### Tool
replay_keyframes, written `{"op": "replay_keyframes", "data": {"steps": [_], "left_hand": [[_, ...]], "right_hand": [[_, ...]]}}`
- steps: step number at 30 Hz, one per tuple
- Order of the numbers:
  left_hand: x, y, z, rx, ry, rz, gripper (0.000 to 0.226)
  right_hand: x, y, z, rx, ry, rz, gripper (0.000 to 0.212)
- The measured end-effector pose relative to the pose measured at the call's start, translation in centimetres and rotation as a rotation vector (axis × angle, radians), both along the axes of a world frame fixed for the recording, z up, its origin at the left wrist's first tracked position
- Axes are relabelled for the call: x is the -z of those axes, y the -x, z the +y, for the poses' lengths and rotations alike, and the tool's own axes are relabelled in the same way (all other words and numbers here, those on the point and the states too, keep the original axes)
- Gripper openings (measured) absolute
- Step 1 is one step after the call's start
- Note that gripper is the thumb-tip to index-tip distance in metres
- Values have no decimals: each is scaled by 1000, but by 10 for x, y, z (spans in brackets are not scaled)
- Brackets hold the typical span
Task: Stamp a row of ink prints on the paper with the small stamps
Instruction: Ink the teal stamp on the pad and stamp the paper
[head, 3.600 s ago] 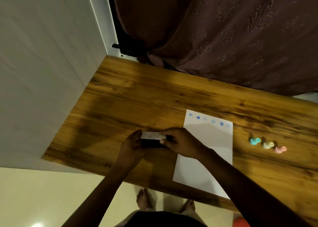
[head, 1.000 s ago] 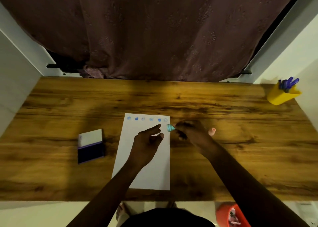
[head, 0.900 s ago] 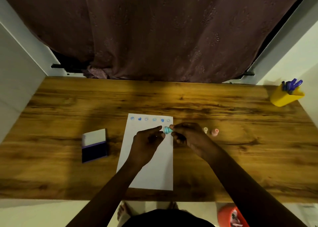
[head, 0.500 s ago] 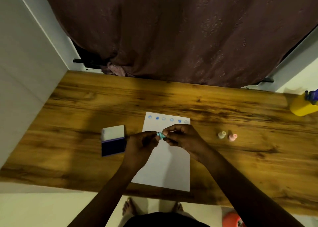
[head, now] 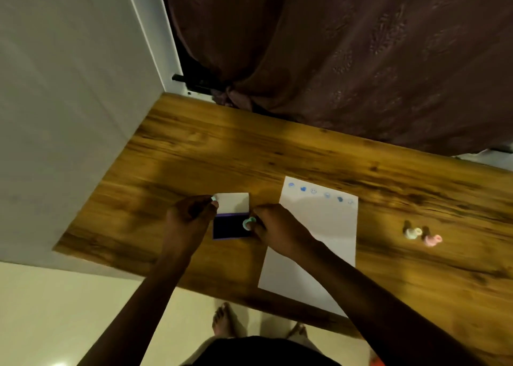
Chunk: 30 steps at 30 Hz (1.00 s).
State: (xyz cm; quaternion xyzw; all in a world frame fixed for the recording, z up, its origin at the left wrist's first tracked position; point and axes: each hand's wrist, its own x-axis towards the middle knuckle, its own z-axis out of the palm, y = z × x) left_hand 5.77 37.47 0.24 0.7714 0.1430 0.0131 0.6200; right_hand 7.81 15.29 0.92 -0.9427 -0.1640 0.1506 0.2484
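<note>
An ink pad (head: 229,227) lies open on the wooden table (head: 194,154), its white lid (head: 234,202) folded back. My right hand (head: 277,233) pinches a small teal stamp (head: 248,223) at the right edge of the dark pad. My left hand (head: 188,218) is at the lid's left corner with a small teal piece (head: 213,198) in its fingertips. The white paper (head: 313,243) lies right of the pad, with a row of several blue prints (head: 319,193) along its top edge. A yellow stamp (head: 412,232) and a pink stamp (head: 432,239) lie on the table further right.
A dark brown curtain (head: 347,60) hangs behind the table. A white wall (head: 69,102) closes off the table's left side. The table's front edge runs just below the paper, and my bare feet (head: 224,321) show on the floor beneath it.
Both hands left the paper and moved left to the ink pad. The teal stamp, held between both hands before, is in the right hand at the pad; the left holds a teal piece.
</note>
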Motion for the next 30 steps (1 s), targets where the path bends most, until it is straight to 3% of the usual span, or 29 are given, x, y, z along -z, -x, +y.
{"op": "replay_keyframes", "data": {"steps": [4, 17, 25, 30], "left_hand": [[4, -2, 15, 42, -30, 0, 15], [13, -18, 12, 58, 39, 54, 22], [4, -27, -1, 70, 12, 59, 25], [4, -30, -6, 91, 24, 94, 25]], "right_hand": [[9, -3, 23, -89, 196, 21, 39], [32, 6, 44, -87, 297, 9, 29], [22, -5, 42, -13, 225, 74, 36], [7, -30, 14, 146, -32, 162, 28]]}}
